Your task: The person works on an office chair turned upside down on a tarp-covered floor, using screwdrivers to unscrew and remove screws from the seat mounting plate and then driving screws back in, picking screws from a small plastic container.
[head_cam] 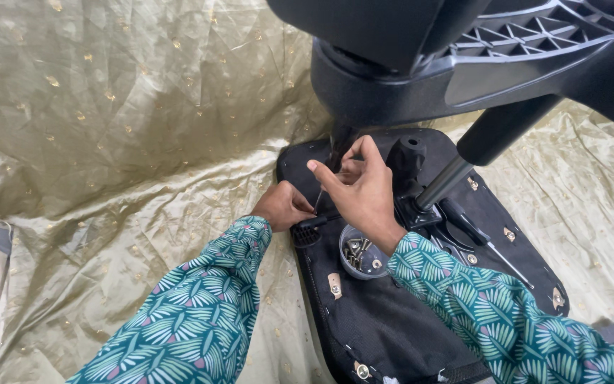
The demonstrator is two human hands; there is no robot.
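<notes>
While hands [328,195] grip, perhaps, a screwdriver [315,213]

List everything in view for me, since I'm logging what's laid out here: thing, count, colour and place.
Sheet: one, pale gold, crumpled, covering the floor.
Seat base: one, black, lying underside up on the sheet, with brass-coloured tabs along its edge.
Chair frame: one, black plastic, ribbed, overhanging at the top.
Metal rod: one, silver and black, slanting from the frame to the seat base.
Bowl of screws: one, clear, on the seat base below the right hand.
Screwdriver: one, black handle, lying on the seat base at right.
Left hand: closed around a black tool handle.
Right hand: fingers pinching a thin metal shaft.
Sleeves: two, teal leaf print.
</notes>
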